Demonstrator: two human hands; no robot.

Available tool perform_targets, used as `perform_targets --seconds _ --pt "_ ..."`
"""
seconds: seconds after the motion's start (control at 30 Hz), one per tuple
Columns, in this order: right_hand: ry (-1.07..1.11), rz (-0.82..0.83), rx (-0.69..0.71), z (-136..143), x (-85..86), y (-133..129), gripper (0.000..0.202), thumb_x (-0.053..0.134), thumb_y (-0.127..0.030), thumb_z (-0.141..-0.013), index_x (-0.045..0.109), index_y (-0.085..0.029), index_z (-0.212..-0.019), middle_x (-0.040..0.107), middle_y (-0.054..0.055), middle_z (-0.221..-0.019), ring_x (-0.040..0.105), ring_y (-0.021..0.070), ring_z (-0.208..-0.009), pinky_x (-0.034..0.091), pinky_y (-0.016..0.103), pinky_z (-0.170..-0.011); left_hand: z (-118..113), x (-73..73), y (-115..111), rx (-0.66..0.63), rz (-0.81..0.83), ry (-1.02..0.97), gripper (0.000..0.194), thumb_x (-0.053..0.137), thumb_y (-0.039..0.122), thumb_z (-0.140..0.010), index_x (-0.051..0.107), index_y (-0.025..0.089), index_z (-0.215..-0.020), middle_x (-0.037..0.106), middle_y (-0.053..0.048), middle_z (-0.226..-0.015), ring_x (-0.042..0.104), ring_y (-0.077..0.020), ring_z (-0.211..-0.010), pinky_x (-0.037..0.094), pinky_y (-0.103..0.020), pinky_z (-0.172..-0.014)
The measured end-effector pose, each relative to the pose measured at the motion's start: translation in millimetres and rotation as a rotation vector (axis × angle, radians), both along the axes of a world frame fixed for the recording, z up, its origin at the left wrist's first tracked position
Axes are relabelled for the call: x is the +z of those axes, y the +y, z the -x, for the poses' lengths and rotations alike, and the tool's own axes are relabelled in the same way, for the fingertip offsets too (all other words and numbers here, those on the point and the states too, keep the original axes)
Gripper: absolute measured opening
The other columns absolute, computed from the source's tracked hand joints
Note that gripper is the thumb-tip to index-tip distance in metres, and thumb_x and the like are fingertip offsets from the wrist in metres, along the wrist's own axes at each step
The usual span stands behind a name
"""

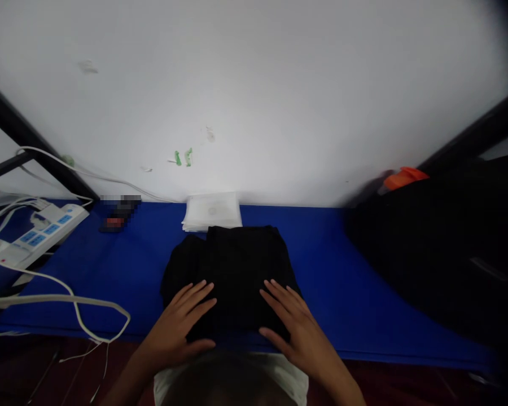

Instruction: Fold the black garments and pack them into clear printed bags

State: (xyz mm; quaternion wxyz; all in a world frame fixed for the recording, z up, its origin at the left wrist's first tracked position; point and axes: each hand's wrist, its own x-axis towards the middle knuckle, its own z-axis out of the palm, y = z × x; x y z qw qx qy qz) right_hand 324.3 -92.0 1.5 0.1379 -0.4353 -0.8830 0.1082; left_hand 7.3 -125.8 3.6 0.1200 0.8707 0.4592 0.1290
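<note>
Both hands are laid flat, fingers spread and uncurled, on a folded black garment (232, 270); nothing is gripped. The left hand (182, 321) is pressed on the garment's near left part, the right hand (294, 324) on its near right part, palms down, thumbs turned inward toward each other. A gap of dark cloth is left between the two hands.

The garment is placed on a blue table surface (342, 282), at the middle of its near edge, its front fold reaching almost to that edge. Its far end is met by a stack of white plastic bags (211, 211), set against the table's far edge below the white wall (254, 84); whether stack and garment touch cannot be told.

Toward the far left corner a white power strip with blue sockets (42, 228) is seen, with white cables (84, 316) trailed over the left part of the near edge. A small dark object, blurred, is noted by the far edge. On the right side a large black mass (440, 254) is set, an orange piece (402, 177) at its top.
</note>
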Motion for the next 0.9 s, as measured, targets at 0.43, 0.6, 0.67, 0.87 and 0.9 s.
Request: perform_targets --seconds 0.43,0.6,0.67,0.87,0.9 --pt "0.199 -0.054 -0.002 -22.9 19.6 15.1 0.028 0.045 -0.027 -0.100 0.064 -0.025 -0.120 0.071 0.006 -0.118 0.067 0.0240 -0.108 0.057 0.044 -0.091 7.7 24.4 23.5 0.100 -0.205 -0.291 0.022 0.051 0.021 -0.096 0.063 0.023 -0.114 0.071 -0.006 -0.113 0.064 -0.0201 -0.106 0.052 -0.036 -0.091" --pt "0.180 -0.190 -0.045 -15.3 25.6 82.2 0.026 0.046 -0.033 -0.099 0.066 -0.024 -0.112 0.072 0.008 -0.107 0.068 0.0265 -0.098 0.057 0.045 -0.084 -0.7 32.9 86.3 0.297 -0.341 -0.183 0.021 0.049 0.025 -0.096 0.062 0.021 -0.112 0.070 -0.008 -0.108 0.064 -0.0247 -0.102 0.050 -0.042 -0.090" --pt "0.151 -0.264 -0.064 -10.3 20.5 114.0 0.028 0.048 -0.033 -0.097 0.065 -0.020 -0.115 0.068 0.013 -0.115 0.063 0.0298 -0.108 0.054 0.048 -0.092 -7.1 33.9 113.1 0.314 -0.291 -0.101 0.029 0.051 0.027 -0.094 0.057 0.020 -0.122 0.066 -0.011 -0.117 0.061 -0.0277 -0.108 0.049 -0.044 -0.092" --pt "0.059 -0.310 -0.086 0.1 5.1 165.5 0.026 0.053 -0.021 -0.091 0.063 -0.014 -0.114 0.064 0.018 -0.121 0.060 0.0338 -0.111 0.052 0.052 -0.092 -24.9 30.5 156.5 0.263 -0.211 -0.002 0.026 0.060 0.024 -0.088 0.060 0.017 -0.113 0.065 -0.012 -0.115 0.061 -0.0303 -0.105 0.050 -0.046 -0.089" --pt "0.062 -0.312 -0.079 -0.5 5.8 164.9 0.022 0.052 -0.019 -0.091 0.065 -0.015 -0.108 0.066 0.017 -0.118 0.061 0.0328 -0.109 0.052 0.051 -0.091 -25.5 31.2 156.1 0.264 -0.216 -0.006 0.021 0.060 0.021 -0.088 0.061 0.018 -0.108 0.065 -0.010 -0.112 0.061 -0.0293 -0.104 0.050 -0.045 -0.088"
